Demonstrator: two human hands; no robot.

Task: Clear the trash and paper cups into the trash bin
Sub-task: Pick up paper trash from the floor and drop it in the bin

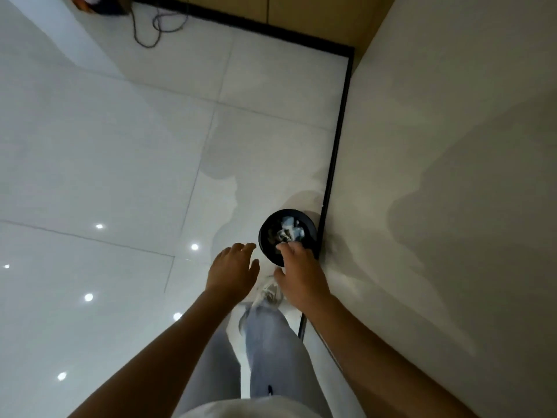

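Observation:
A round black trash bin point(265, 236) stands on the white tiled floor against the wall's black baseboard. Crumpled white and pale blue trash point(287, 229) lies inside it. My right hand point(301, 276) hovers over the bin's near rim, its fingers spread downward and nothing visible in them. Just left of the bin my left hand point(233, 268) is held out with relaxed fingers, holding nothing. No paper cup shows outside the bin.
A beige wall point(437, 176) with a black baseboard point(334, 152) runs along the right. My legs and a white shoe point(269, 292) are below the hands. A dark cable point(159, 24) loops on the floor at the far top.

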